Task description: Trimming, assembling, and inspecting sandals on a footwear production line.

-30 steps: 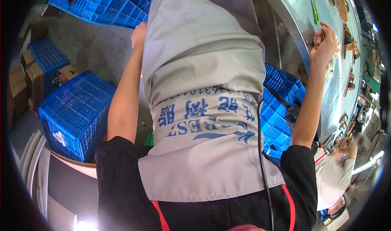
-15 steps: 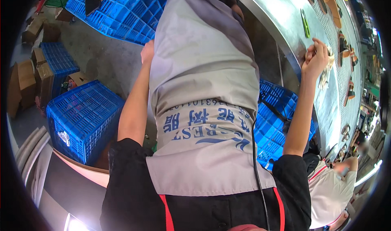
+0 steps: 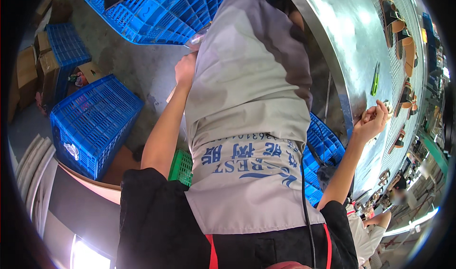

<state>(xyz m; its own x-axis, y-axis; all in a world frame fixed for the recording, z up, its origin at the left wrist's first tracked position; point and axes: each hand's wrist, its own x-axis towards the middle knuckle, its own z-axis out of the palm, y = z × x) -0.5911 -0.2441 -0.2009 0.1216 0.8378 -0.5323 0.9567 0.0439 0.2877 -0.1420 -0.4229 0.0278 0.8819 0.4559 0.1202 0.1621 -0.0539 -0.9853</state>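
I look down my own front, covered by a grey apron [image 3: 247, 126] with blue print. My left hand [image 3: 184, 69] hangs at the apron's left edge, back of the hand up, its fingers hidden against the cloth; a clear plastic piece [image 3: 197, 37] shows just beyond it. My right hand [image 3: 373, 121] rests on the shiny metal table [image 3: 342, 41] at the right, its fingers curled around a small tan piece [image 3: 366, 114]. A green pen-like tool [image 3: 375, 79] lies on the table just past that hand.
Brown sandals [image 3: 396, 22] lie in a row on the table's mesh far side. Blue plastic crates stand on the floor at left [image 3: 90, 122], above [image 3: 156, 12] and under the table [image 3: 323, 145]. Cardboard boxes [image 3: 35, 74] sit far left. Another person [image 3: 368, 226] is at lower right.
My head has tilted, so everything slid down in view. My left hand stayed at the apron's side and my right hand stayed on the tan piece at the table.
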